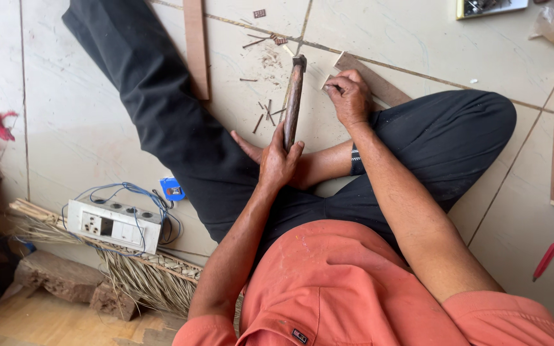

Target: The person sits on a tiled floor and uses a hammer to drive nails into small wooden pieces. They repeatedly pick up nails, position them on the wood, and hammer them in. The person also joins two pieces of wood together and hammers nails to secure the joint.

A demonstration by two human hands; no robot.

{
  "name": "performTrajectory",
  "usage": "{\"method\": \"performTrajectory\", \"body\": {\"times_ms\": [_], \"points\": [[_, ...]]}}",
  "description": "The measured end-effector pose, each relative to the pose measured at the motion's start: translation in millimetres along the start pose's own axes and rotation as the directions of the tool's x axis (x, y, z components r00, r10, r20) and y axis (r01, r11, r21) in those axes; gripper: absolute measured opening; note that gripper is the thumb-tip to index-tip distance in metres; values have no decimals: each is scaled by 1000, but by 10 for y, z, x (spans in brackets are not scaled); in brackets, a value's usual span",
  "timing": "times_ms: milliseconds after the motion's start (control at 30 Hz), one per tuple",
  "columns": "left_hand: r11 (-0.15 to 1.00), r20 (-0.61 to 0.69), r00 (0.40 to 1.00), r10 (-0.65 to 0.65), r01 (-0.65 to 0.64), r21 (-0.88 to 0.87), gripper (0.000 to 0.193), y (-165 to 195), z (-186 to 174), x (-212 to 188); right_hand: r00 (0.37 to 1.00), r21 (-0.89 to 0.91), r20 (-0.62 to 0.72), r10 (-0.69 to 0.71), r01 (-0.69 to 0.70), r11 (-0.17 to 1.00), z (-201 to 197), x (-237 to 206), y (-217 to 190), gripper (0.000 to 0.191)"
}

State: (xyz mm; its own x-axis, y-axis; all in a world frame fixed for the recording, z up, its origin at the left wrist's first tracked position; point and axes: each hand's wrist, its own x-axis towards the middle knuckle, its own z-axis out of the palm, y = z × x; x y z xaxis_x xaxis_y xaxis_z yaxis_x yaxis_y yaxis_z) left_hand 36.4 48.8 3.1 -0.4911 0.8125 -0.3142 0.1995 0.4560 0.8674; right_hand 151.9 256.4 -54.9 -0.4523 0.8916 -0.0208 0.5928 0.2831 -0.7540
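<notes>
Two bare hands at work over the pale tiled floor (97, 128). Left hand (278, 161), grip closed around the brown wooden handle of a hammer (293, 96), head raised toward the tile joint. Right hand (349, 96), fingers pinched shut on something too small to make out, pressed against the end of a flat brown wooden strip (379, 83) lying on the floor just beside the knee. Scattered short wood splinters (264, 115) near the hammer head. Farther left, a white electrical switch box with blue wires (115, 224); far right, a red-handled tool (547, 259).
</notes>
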Motion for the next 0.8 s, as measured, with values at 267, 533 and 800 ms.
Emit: {"method": "performTrajectory", "body": {"times_ms": [267,533,800], "points": [[997,110,993,47,-54,61,69,177,-33,-266,999,-59,12,30,-30,998,-26,-31,30,6],[993,119,989,85,-94,69,65,202,-4,-261,1000,-80,4,6,-6,997,-50,-44,47,5],[989,133,984,115,-126,74,62,197,15,-274,1000,-92,8,-4,5,996,-75,-33,25,7]]}}
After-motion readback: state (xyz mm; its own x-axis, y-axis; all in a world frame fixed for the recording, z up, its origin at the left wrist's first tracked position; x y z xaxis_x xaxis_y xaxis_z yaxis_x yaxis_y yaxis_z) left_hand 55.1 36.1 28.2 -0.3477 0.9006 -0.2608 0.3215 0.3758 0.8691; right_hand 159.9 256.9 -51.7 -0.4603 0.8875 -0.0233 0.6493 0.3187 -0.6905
